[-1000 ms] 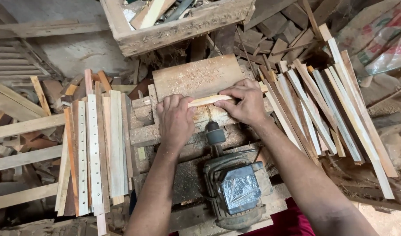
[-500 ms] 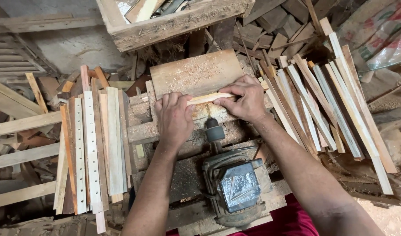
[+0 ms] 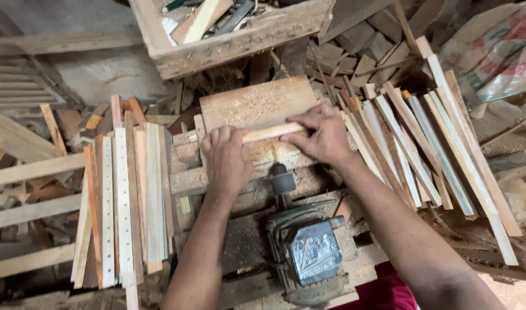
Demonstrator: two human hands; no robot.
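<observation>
Both hands were on a single pale wooden slat, which lay crosswise on the sawdust-covered work block at the centre of the view. The left hand lay palm-down over the slat's left end, fingers extended and close together, pressing it flat; whether the thumb was hooked beneath could not be determined. The right hand covered the slat's right end, fingers curled over the top and closed on it, the wrist angled toward the lower right. Only the middle portion of the slat was visible between the two hands. Just below the slat, between the forearms, a dark cylindrical spindle head pointed toward the slat from an electric motor with a grey, dust-coated housing; contact between spindle and slat could not be confirmed. To the left of the left hand a batch of slats lay side by side, several pale ones showing a row of drilled holes. To the right of the right hand a second bundle of plain slats was fanned diagonally, touching one another. A rough wooden crate holding offcuts stood beyond the work block, and loose scrap timber surrounded the station.
</observation>
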